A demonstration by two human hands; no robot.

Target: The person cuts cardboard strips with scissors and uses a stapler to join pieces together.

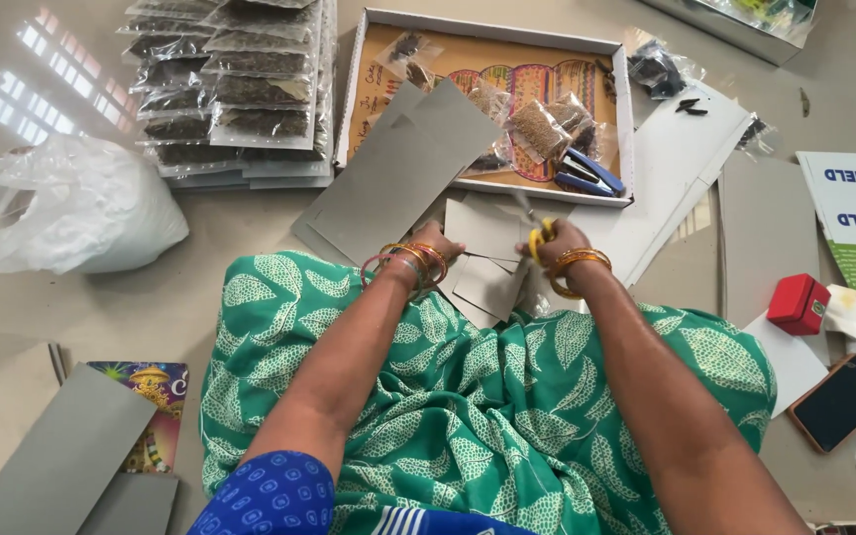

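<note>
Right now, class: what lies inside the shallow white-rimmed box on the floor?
Inside the box: small clear packets of dark seeds, a blue stapler and a colourful printed sheet. Grey cardboard sheets lean over its front left, hiding whatever lies beneath.

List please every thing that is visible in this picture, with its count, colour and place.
grey card sheets: several, grey, leaning on the box
box: one, white rim, top centre
packet stacks: many, clear with dark filling, top left
plastic bag: one, white, left
stapler: one, blue, inside the box
red case: one, red, right
phone: one, dark, lower right
scissors: one, yellow handles, in the right hand
left hand: holds a grey card piece
right hand: grips the scissors
</note>
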